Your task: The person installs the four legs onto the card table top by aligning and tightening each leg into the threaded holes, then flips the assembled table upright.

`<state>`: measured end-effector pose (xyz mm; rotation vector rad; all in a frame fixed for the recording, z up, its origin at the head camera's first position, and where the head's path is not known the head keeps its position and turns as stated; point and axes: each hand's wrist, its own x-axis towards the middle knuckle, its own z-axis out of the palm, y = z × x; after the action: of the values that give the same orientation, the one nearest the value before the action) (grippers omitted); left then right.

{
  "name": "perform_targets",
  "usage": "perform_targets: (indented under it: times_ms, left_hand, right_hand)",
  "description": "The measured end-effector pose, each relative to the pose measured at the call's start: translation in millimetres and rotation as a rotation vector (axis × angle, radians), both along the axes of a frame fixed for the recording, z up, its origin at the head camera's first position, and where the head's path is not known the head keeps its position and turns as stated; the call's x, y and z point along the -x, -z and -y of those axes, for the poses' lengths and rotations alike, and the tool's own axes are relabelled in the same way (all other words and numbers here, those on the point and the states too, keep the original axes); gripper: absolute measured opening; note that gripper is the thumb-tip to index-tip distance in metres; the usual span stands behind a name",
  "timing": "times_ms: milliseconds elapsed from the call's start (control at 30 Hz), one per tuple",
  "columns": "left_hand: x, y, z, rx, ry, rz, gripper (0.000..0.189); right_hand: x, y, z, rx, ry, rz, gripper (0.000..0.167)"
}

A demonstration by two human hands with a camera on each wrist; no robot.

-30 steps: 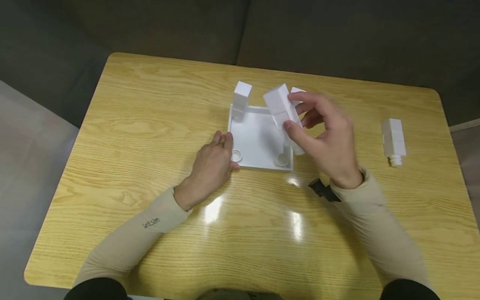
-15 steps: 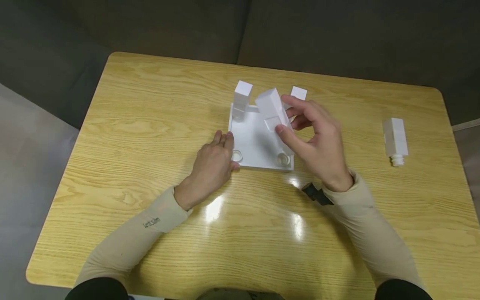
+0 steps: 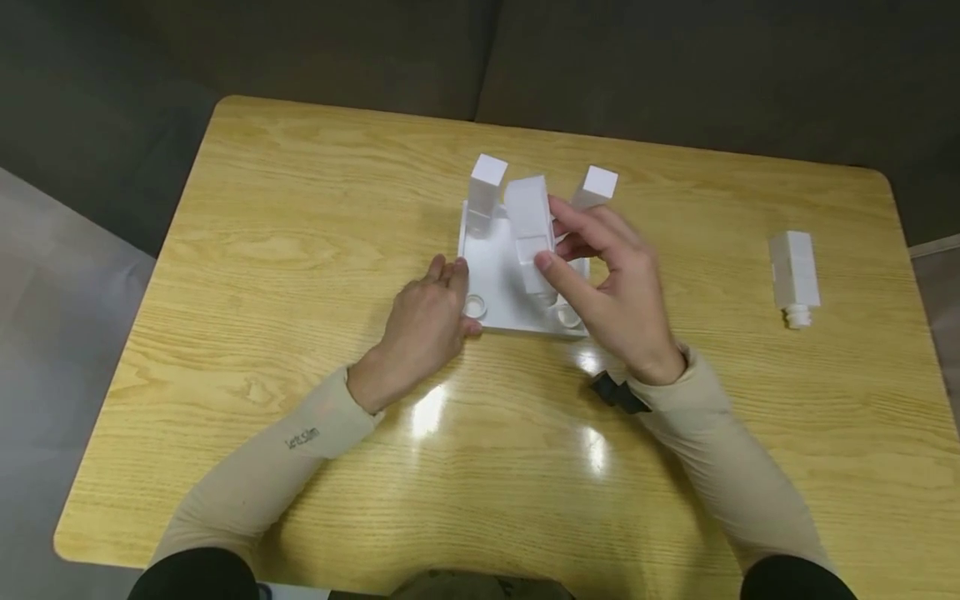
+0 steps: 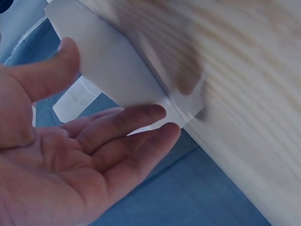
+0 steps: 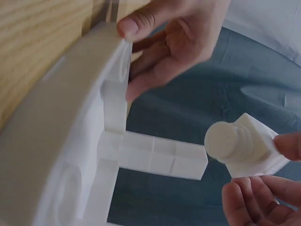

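Note:
A white square board with a raised rim (image 3: 501, 279) lies on the table, round sockets at its two near corners. White square legs rise at its far left (image 3: 487, 183) and far right (image 3: 596, 185) corners. My left hand (image 3: 423, 321) rests against the board's left side, its fingers fairly straight and touching the edge in the left wrist view. Between thumb and fingertips my right hand (image 3: 617, 287) pinches another white leg (image 3: 529, 212) above the board. That leg is tilted, its round screw end (image 5: 223, 143) downward and apart from the near right socket (image 3: 567, 315).
One more white leg (image 3: 795, 271) lies on the right of the wooden table (image 3: 262, 275), its threaded end toward me. A black strap piece (image 3: 618, 392) sits at my right wrist. Dark curtains (image 3: 637, 67) hang behind the table.
My right hand has moved left with the leg, which has turned more upright over the board. The left hand keeps its place at the board's side.

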<state>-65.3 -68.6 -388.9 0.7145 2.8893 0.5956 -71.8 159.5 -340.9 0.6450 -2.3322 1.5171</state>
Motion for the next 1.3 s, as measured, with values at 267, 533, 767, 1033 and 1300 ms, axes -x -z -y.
perform_targets:
  times_ms: [267, 533, 767, 1033, 1300]
  left_hand:
    - [4.1, -1.0, 4.2, -0.013, 0.000, -0.024, 0.084]
    - [7.2, -0.5, 8.5, -0.052, 0.010, -0.015, 0.075]
    - [8.9, -1.0, 9.9, -0.071, 0.002, 0.049, 0.081]
    - [11.5, -3.4, 10.6, -0.078, -0.005, 0.080, 0.087]
    - [10.0, -4.5, 11.4, -0.080, -0.012, 0.094, 0.088]
  right_hand:
    - [-4.3, 6.4, 15.9, 0.132, -0.066, 0.099, 0.045]
    - [-5.9, 13.9, 26.4, 0.191, -0.128, 0.144, 0.043]
    - [-8.6, 21.7, 31.9, 0.171, -0.121, 0.178, 0.041]
    - [-9.5, 26.4, 34.5, 0.114, -0.126, 0.186, 0.038]
    - [-10.7, 33.0, 37.5, 0.062, -0.140, 0.196, 0.037]
